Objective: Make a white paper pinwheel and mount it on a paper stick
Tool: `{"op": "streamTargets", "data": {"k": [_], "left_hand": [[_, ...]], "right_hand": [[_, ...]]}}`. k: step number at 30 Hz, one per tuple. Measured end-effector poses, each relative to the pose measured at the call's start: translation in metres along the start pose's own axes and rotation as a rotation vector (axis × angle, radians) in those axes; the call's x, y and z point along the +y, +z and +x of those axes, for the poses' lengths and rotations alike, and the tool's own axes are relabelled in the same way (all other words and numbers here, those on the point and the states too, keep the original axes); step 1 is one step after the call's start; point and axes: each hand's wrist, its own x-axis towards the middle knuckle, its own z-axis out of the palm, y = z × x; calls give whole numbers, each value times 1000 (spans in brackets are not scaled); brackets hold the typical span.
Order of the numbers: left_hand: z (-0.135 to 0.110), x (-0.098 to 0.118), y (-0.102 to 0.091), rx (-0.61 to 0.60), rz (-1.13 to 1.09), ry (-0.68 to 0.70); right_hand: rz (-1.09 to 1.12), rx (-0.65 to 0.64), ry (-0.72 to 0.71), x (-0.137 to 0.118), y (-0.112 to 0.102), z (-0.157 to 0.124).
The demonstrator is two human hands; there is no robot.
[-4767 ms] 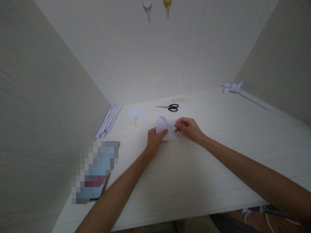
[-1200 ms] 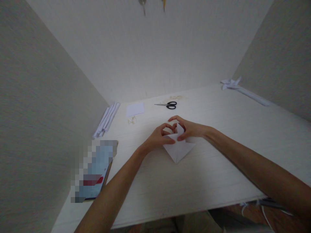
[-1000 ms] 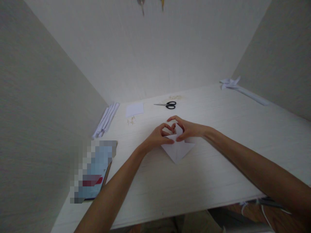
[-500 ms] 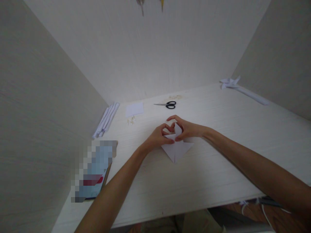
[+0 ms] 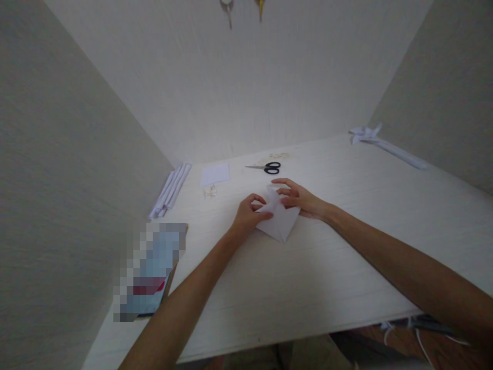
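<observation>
A folded sheet of white paper [image 5: 283,224] is held between both hands over the white table, one pointed corner towards me. My left hand [image 5: 248,211] pinches its left side, thumb on top and fingers curled behind. On the upper right, my right hand [image 5: 298,198] grips the paper between thumb and fingers, its index finger stretched out above. A flap of the paper stands up between the hands. Beyond them lie scissors [image 5: 269,167] with black handles, their blades pointing left.
Several rolled paper tubes [image 5: 169,190] lie along the left wall, with a flat white paper stack [image 5: 215,174] beside them. Rubber bands [image 5: 210,192] sit close by. A paper pinwheel on a stick [image 5: 396,150] is at the far right. A blurred tablet-like device [image 5: 154,272] lies left.
The folded paper has turned, and its near corner has moved up and slightly right. My right hand has shifted right, its fingers now less curled.
</observation>
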Motion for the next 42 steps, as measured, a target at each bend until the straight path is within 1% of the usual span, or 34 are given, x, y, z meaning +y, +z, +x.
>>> {"op": "streamTargets", "data": {"k": [2,5,9,12,18,23,25,31,36,42], "left_hand": [[0,-2,0,126,-104,46],[1,-5,-1,238,-259,90],[3,-6,-2,319,-344,97],[4,-6,-2,352,-354,89],[3,-4,-1,360,-361,79],[3,-4,-1,342,-345,84],[2,-4,0,338,-329,81],[2,-4,3,336,-293,81],[2,-4,4,312,-264,91],[2,-5,5,295,-250,118]], "right_hand": [[106,72,-60,0,-1,2],[105,130,-135,0,-2,3],[43,104,-229,2,-2,1],[-10,110,-249,7,-3,1],[-253,70,-249,12,-8,4],[-330,83,-272,8,-5,3],[-367,110,-282,7,-3,4],[-376,184,-279,7,3,6],[-313,227,-263,7,11,7],[-364,295,-259,8,14,9]]}}
